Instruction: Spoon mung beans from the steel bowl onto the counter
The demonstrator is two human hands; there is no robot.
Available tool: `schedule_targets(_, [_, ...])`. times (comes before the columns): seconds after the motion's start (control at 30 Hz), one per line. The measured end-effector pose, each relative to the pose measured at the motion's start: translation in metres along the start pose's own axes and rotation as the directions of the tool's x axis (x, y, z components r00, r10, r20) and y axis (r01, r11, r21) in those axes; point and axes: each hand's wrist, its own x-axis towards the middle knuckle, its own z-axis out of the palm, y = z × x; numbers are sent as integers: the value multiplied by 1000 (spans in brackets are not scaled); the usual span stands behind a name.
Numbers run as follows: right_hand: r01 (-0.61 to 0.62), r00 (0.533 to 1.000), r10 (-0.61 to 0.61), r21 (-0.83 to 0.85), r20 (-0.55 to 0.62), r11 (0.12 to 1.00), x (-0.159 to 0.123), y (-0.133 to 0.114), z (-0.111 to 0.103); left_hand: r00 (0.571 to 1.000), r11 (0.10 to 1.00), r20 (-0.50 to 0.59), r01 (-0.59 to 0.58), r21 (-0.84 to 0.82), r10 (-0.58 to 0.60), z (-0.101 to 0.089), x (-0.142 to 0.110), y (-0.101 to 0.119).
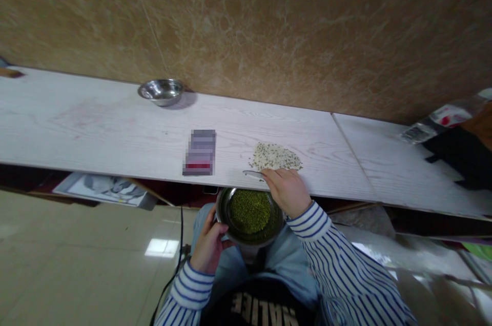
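A steel bowl (222, 216) of green mung beans (250, 211) rests over my lap, just below the table edge. My left hand (211, 245) grips its left rim, thumb on top and fingers beneath. At the table's front edge, my right hand (286, 188) is closed on a small shiny utensil, apparently a metal spoon (252, 174), which points left; its handle is hidden in the fingers. Right behind that hand lies a loose pile of white grains mixed with green beans (275, 156), spread on the tabletop. A few stray beans are scattered by the spoon.
A phone (200, 153), its screen blurred, lies left of the pile. An empty steel bowl (161, 92) stands near the wall (246, 28). Dark cloth (461, 146) and a clear plastic package (418, 132) sit at the right end. Under the white tabletop (96, 136) is an open drawer (103, 190).
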Motion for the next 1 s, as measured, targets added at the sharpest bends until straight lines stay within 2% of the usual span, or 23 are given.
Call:
schedule_targets(0.2, [106,994,-108,50,31,993,-5,7,-4,1000,1000,14,-2,16,2,3,0,6])
schedule_targets(0.47, [163,985,-170,148,34,975,-19,9,-10,998,1000,59,5,-6,-4,15,-2,2])
schedule_targets(0.57, [133,989,-142,181,36,974,-28,12,-14,997,999,78,29,-19,-27,21,-1,-2])
schedule_targets(0.77, [-62,997,67,128,-31,990,-41,34,-16,993,998,98,64,8,-65,30,-3,-6])
schedule_targets(1.0, [-30,999,32,67,-22,997,-45,20,-15,996,998,73,59,7,-59,22,-3,-7])
